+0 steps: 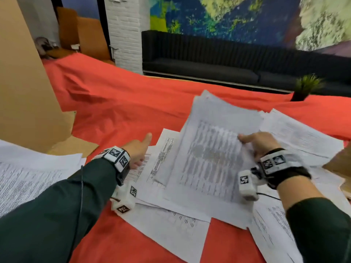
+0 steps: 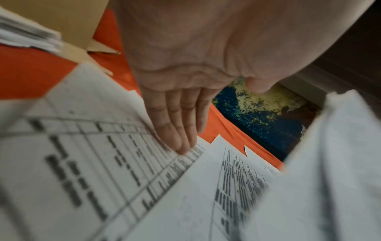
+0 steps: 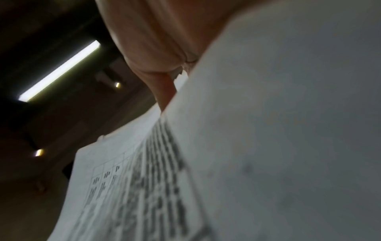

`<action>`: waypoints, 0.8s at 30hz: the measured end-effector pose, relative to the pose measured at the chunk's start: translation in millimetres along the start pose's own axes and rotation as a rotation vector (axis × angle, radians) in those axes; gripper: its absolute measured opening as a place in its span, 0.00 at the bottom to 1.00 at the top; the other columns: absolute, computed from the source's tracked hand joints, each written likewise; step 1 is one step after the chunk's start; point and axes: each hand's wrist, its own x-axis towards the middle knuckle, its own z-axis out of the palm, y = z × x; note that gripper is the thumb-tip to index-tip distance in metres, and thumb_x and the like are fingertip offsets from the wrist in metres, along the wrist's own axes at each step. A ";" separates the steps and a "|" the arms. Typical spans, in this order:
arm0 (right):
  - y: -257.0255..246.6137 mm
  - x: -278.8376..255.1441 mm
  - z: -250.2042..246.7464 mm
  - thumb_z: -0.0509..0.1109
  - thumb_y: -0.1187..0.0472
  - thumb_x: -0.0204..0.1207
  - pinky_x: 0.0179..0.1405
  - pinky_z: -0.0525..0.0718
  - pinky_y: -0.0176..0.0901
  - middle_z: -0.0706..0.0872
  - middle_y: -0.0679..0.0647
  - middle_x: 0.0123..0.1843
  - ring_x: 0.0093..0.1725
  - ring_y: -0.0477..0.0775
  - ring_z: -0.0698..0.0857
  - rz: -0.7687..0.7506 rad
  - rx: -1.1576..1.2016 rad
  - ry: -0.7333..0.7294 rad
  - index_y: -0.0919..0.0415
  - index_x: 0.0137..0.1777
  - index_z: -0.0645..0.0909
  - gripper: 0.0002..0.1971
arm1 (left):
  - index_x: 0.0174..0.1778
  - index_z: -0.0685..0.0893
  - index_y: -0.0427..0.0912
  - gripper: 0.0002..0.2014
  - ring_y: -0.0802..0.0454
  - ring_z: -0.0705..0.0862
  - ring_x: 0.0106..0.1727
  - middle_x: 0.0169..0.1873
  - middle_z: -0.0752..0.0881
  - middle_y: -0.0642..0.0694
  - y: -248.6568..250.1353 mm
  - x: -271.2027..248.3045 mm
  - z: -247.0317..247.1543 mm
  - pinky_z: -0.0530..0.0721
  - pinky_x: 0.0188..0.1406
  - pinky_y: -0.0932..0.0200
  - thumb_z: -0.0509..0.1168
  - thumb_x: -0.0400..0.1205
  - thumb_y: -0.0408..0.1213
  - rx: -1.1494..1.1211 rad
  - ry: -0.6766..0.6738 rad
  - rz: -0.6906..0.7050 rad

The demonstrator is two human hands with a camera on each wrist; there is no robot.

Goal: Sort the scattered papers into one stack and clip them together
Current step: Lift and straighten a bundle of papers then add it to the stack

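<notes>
gripping a sheaf of white printed sheets (image 1: 212,149) by its right edge, our right hand (image 1: 260,143) holds the pages tilted up off the pile, thumb on top across the printed table and the other fingers hidden beneath the paper. in the right wrist view the same sheaf (image 3: 268,146) fills most of the picture, blurred, with the hand (image 3: 156,48) curled around its edge against a dark ceiling with a bright strip light (image 3: 59,70). our left hand (image 1: 138,150) lies flat, its fingers (image 2: 181,130) straight and close together, their tips pressing down on a white sheet printed with a ruled table (image 2: 92,154) at the left side of the pile; the thumb points away from us. more loose white printed papers (image 1: 171,221) lie overlapping under and around both hands on the worktop covered in a wrinkled red cloth (image 1: 123,103), and a separate pile of printed pages (image 1: 28,177) sits well apart at the far left, beside a tall tan cardboard box (image 1: 24,82). a small green plant in a black pot (image 1: 303,88) stands at the far right edge of the worktop. behind it are a long black sofa (image 1: 209,59), a white brick pillar (image 1: 125,31) and a blue, green and yellow wall painting (image 1: 228,16). both of our sleeves are dark green, with white marker-covered camera bands at the wrists. we can make out no clip in any view.
</notes>
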 end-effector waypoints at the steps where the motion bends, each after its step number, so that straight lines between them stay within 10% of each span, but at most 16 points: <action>1: -0.5 -6.8 18.6 0.85 0.62 0.67 0.49 0.87 0.58 0.89 0.67 0.51 0.47 0.63 0.87 -0.010 -0.039 -0.015 0.66 0.43 0.82 0.14 | 0.63 0.80 0.31 0.43 0.44 0.80 0.36 0.40 0.83 0.40 -0.4 -2.3 1.6 0.83 0.37 0.54 0.50 0.83 0.73 -0.059 -0.005 -0.018; 6: 3.9 -29.4 89.6 0.80 0.59 0.75 0.44 0.81 0.48 0.83 0.60 0.45 0.45 0.60 0.83 0.032 -0.586 -0.218 0.69 0.53 0.78 0.17 | 0.29 0.74 0.42 0.29 0.48 0.76 0.28 0.26 0.76 0.47 -9.8 -14.5 6.5 0.75 0.32 0.58 0.71 0.77 0.65 0.451 0.013 0.176; 12: 0.2 -40.3 125.2 0.80 0.55 0.70 0.61 0.87 0.57 0.76 0.68 0.75 0.67 0.68 0.83 0.055 -0.752 -0.182 0.73 0.85 0.55 0.51 | 0.56 0.88 0.41 0.20 0.47 0.88 0.54 0.53 0.90 0.46 -4.4 -32.4 16.7 0.88 0.53 0.54 0.80 0.73 0.48 0.761 0.016 0.223; 18: 7.8 -37.7 112.5 0.85 0.67 0.68 0.53 0.90 0.58 0.91 0.62 0.51 0.49 0.65 0.90 0.027 -0.403 -0.187 0.69 0.58 0.84 0.20 | 0.69 0.83 0.44 0.26 0.48 0.85 0.64 0.65 0.86 0.47 -10.8 -36.4 13.2 0.84 0.64 0.54 0.79 0.76 0.46 0.570 -0.007 0.228; 24: 25.9 -51.3 82.4 0.78 0.72 0.71 0.53 0.90 0.73 0.93 0.68 0.48 0.48 0.74 0.93 -0.152 0.119 -0.282 0.65 0.53 0.90 0.11 | 0.44 0.82 0.44 0.23 0.43 0.86 0.50 0.43 0.88 0.47 -12.6 -36.9 13.5 0.79 0.50 0.55 0.83 0.70 0.56 0.099 -0.034 0.163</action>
